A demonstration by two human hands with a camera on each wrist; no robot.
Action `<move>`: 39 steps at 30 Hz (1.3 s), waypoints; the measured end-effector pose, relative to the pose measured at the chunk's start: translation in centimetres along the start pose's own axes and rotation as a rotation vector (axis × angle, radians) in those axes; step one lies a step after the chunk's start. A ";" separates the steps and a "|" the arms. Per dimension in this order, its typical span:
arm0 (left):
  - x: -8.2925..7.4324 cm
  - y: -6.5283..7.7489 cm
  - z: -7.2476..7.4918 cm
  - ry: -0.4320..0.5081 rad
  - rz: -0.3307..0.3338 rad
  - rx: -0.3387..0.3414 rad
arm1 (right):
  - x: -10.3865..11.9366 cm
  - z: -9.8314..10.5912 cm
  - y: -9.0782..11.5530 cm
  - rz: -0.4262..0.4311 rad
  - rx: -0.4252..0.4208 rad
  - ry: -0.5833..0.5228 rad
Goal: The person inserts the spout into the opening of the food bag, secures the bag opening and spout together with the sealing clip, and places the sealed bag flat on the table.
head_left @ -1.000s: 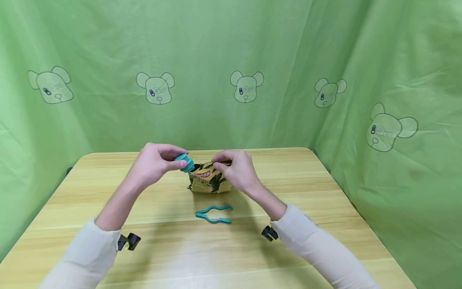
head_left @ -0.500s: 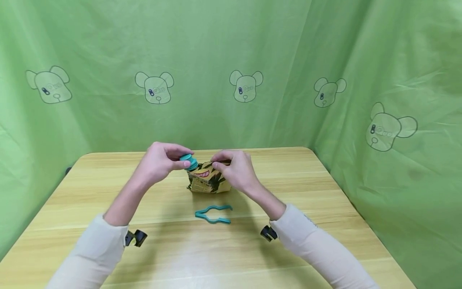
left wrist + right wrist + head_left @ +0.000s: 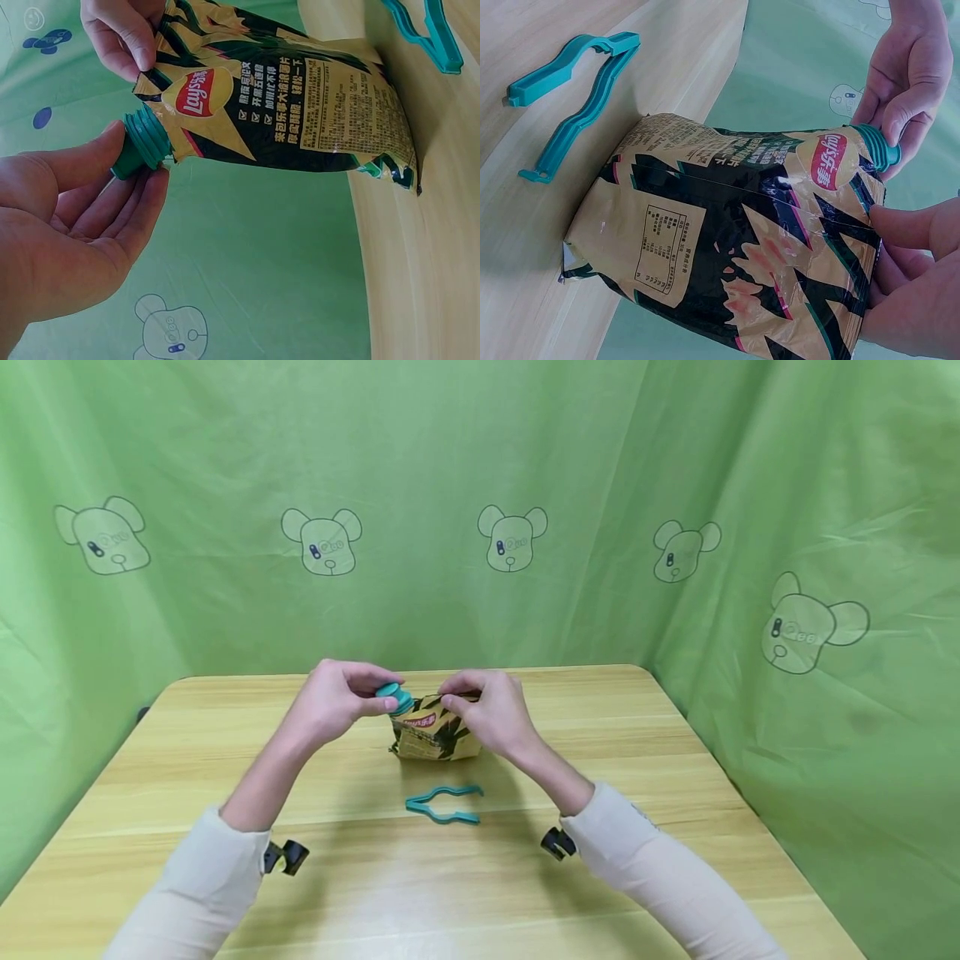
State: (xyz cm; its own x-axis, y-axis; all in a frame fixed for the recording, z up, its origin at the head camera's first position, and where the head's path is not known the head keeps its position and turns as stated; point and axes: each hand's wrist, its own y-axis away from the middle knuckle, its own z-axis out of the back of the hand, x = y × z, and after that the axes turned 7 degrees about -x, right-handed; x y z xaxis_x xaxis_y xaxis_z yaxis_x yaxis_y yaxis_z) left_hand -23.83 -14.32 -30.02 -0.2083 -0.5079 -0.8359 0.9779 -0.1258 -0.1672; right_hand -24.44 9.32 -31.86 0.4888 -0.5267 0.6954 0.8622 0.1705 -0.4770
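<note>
A yellow and black Lay's chip bag [image 3: 438,735] stands upright near the back middle of the table. At the bag's upper left corner my left hand [image 3: 333,700] pinches a teal ridged screw spout [image 3: 142,141] between thumb and fingers. The spout's lower end meets the bag's top edge and is partly hidden by it. My right hand [image 3: 491,710] pinches the top edge of the bag on its right side, thumb in front and fingers behind. In front of the bag, a teal hinged bag clip [image 3: 444,806] lies spread on the table, its two arms pointing right.
The wooden table [image 3: 600,877] has rounded back corners. Green curtains [image 3: 420,460] printed with bear heads hang behind it and along both sides. Black camera mounts [image 3: 287,857] sit at the cuffs of both sleeves.
My left hand has moved slightly right with the spout, bringing it down against the bag's left corner. The right hand stays on the bag's top edge, and the clip has not moved.
</note>
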 end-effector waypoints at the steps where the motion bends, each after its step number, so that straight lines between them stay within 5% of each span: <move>1: 0.1 0.0 0.0 0.000 0.005 -0.001 | 0.0 0.0 0.0 -0.002 0.002 -0.002; 13: 0.2 0.1 -0.4 0.026 0.037 0.002 | -0.1 -0.1 0.0 -0.012 0.003 -0.004; 39: 0.4 0.2 -1.2 0.034 -0.028 -0.073 | 0.0 -0.2 -0.3 -0.043 -0.010 -0.008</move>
State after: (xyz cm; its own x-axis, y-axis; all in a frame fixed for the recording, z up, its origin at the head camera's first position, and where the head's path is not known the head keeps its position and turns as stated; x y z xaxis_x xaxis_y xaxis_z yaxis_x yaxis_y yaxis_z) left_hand -23.73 -13.57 -31.01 -0.2364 -0.4760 -0.8471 0.9707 -0.0767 -0.2277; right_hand -24.69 9.14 -31.80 0.4528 -0.5264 0.7196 0.8810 0.1396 -0.4522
